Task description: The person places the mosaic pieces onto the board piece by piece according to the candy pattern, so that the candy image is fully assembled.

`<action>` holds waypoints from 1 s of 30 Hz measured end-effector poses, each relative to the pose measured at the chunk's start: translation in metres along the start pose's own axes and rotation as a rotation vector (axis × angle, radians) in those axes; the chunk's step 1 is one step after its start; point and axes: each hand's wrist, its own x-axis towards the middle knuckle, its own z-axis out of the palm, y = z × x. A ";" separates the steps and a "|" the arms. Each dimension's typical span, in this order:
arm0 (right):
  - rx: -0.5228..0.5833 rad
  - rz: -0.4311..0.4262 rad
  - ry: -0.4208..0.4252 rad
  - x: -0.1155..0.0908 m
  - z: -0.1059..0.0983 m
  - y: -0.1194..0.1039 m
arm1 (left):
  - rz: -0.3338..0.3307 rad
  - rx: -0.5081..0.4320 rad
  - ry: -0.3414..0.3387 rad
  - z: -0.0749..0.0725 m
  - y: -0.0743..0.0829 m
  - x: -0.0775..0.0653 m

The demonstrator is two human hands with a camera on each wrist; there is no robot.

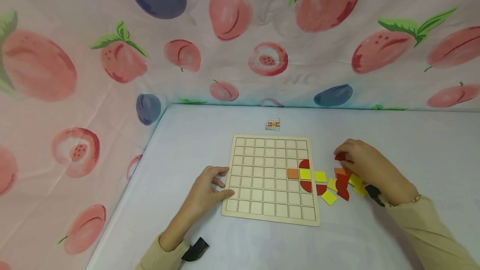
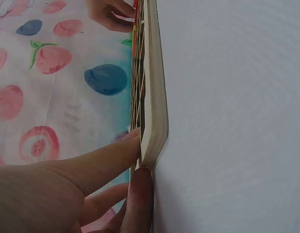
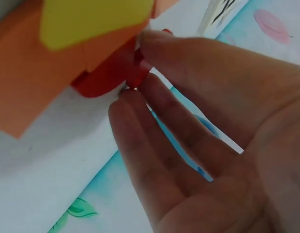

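A wooden grid board [image 1: 262,184] lies flat on the table. At its left edge is my left hand [image 1: 208,188], thumb tip over the rim and fingertips touching the side; the left wrist view shows this contact with the board [image 2: 157,97] closely. On the board's right side sit an orange square [image 1: 293,173], a yellow square [image 1: 305,174] and two red quarter-circle pieces [image 1: 304,164]. Right of the board, my right hand [image 1: 361,161] pinches a red quarter-circle piece [image 1: 340,156] between thumb and fingers, above the loose pieces. Fingers partly hide that piece [image 3: 139,73] in the right wrist view.
Loose yellow squares [image 1: 329,197], red quarter-circles [image 1: 343,195] and orange pieces [image 1: 339,172] lie right of the board, some overlapping. A small pattern card [image 1: 273,124] lies behind the board. Fruit-printed cloth [image 1: 225,66] stands along the table's back and left.
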 end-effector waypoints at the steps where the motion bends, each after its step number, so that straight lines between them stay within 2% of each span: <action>1: 0.004 0.004 0.000 0.000 0.000 0.001 | 0.002 -0.004 -0.001 0.000 0.000 0.000; 17: 0.028 0.006 0.049 0.002 -0.002 0.002 | 0.003 -0.015 -0.004 -0.002 -0.001 -0.001; 30: 0.070 0.028 0.029 0.004 -0.005 -0.006 | 0.009 -0.010 -0.006 -0.002 -0.001 0.000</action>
